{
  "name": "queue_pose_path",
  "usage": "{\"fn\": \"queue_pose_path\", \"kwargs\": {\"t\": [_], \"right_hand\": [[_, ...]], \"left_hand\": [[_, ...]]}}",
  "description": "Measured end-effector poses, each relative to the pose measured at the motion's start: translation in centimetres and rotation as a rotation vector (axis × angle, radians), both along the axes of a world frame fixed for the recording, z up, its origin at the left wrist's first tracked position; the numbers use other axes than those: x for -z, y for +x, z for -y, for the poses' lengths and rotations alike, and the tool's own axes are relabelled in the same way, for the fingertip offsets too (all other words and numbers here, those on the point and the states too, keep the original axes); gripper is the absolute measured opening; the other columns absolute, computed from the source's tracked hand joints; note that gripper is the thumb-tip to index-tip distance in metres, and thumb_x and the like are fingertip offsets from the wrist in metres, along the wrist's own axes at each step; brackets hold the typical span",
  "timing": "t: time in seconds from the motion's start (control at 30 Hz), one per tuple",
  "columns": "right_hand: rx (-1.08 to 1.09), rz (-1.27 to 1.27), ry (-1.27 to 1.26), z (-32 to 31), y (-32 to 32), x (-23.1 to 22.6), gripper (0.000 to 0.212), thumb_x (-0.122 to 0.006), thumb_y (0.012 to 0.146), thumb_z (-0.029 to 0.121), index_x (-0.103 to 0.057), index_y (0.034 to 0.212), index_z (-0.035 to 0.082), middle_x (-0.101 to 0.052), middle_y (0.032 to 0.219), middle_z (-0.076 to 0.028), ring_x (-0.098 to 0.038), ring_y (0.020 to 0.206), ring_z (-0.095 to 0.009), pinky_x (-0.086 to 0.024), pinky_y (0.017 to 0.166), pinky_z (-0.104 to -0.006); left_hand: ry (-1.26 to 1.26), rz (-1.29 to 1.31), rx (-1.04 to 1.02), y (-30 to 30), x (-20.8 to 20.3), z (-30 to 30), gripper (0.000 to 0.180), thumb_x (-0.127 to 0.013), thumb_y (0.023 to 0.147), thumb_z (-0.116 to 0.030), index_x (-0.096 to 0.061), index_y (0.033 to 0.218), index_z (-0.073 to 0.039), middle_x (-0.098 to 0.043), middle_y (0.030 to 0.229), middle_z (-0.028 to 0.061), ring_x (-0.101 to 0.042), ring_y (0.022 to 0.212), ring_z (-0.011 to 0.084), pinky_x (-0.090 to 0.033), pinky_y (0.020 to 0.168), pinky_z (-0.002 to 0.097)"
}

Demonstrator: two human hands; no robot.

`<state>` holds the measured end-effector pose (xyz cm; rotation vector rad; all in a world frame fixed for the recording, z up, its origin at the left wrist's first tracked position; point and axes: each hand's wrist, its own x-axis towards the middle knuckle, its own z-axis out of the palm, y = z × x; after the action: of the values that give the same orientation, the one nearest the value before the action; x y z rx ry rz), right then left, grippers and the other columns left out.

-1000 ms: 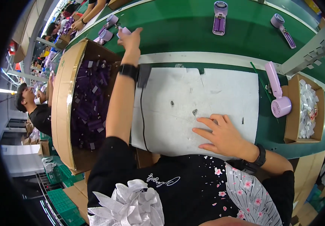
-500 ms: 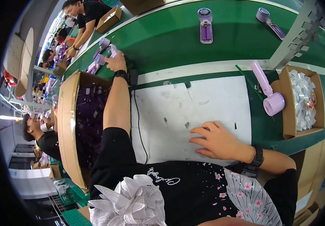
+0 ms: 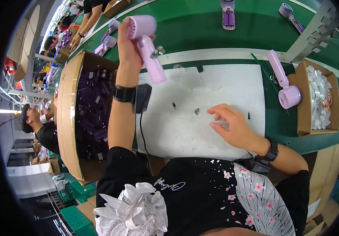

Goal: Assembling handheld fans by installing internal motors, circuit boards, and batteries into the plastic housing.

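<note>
My left hand (image 3: 129, 55) is closed round a lilac handheld fan (image 3: 151, 61), raised above the far left corner of a white foam sheet (image 3: 169, 129). The fan's round head points up and its handle slants down to the right. Small metal-looking parts stick out at the side of the handle. Over the right half of the sheet hovers my right hand (image 3: 236, 126), fingers apart and holding nothing. Another lilac fan (image 3: 283, 80) lies right of the sheet, its head toward me.
At my left stands a cardboard box (image 3: 69, 118) full of dark purple parts. A smaller box (image 3: 302, 102) of white pieces sits at the right. Further fans (image 3: 228, 17) lie on the green belt (image 3: 185, 31), by a metal post (image 3: 309, 33). Other people work at far left.
My left hand has come back from the far left with a lilac fan lifted off the belt. My right hand has shifted slightly, its fingers still apart. The view has tilted a little.
</note>
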<state>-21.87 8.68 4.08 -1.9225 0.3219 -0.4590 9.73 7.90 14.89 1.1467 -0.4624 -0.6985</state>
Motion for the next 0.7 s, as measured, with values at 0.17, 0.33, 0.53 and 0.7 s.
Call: {"fn": "queue_pose_path", "kwargs": {"t": [0.17, 0.33, 0.53, 0.7], "right_hand": [[0.035, 0.179, 0.735, 0.7, 0.2, 0.5, 0.029, -0.05, 0.096, 0.023, -0.054, 0.117, 0.002, -0.061, 0.107, -0.011, -0.062, 0.085, -0.018, -0.05, 0.068, -0.0304], [-0.049, -0.033, 1.308, 1.9, -0.5, 2.4, 0.034, -0.042, 0.1, 0.025, -0.051, 0.121, 0.001, -0.062, 0.105, -0.009, -0.062, 0.083, -0.017, -0.051, 0.069, -0.0297], [-0.489, 0.114, 1.266, 3.7, -1.8, 1.3, 0.038, -0.047, 0.097, 0.03, -0.053, 0.118, -0.001, -0.066, 0.089, -0.012, -0.063, 0.073, -0.018, -0.05, 0.065, -0.0287], [0.167, -0.065, 0.584, 2.5, -1.9, 1.0, 0.029, -0.059, 0.089, 0.019, -0.057, 0.106, -0.004, -0.065, 0.081, -0.009, -0.061, 0.067, -0.018, -0.047, 0.061, -0.026]], "left_hand": [[0.002, -0.051, 0.206, -8.8, 1.2, -1.5, 0.055, -0.043, 0.096, -0.048, -0.05, 0.131, -0.006, -0.058, 0.119, 0.0097, -0.057, 0.105, 0.0222, -0.049, 0.089, 0.0393], [-0.126, 0.022, 0.454, -15.2, 4.5, -3.0, 0.051, -0.036, 0.102, -0.041, -0.038, 0.137, -0.004, -0.056, 0.121, 0.0099, -0.055, 0.107, 0.0183, -0.044, 0.094, 0.0318], [-0.17, -0.031, 0.531, -15.6, 6.6, -4.5, 0.048, -0.036, 0.102, -0.036, -0.038, 0.137, -0.004, -0.054, 0.125, 0.0105, -0.055, 0.109, 0.0175, -0.044, 0.092, 0.0299], [0.07, 0.383, 0.391, -10.8, 6.3, -7.1, 0.04, -0.045, 0.1, -0.025, -0.044, 0.134, -0.003, -0.057, 0.124, 0.011, -0.058, 0.105, 0.0175, -0.046, 0.087, 0.0292]]}}
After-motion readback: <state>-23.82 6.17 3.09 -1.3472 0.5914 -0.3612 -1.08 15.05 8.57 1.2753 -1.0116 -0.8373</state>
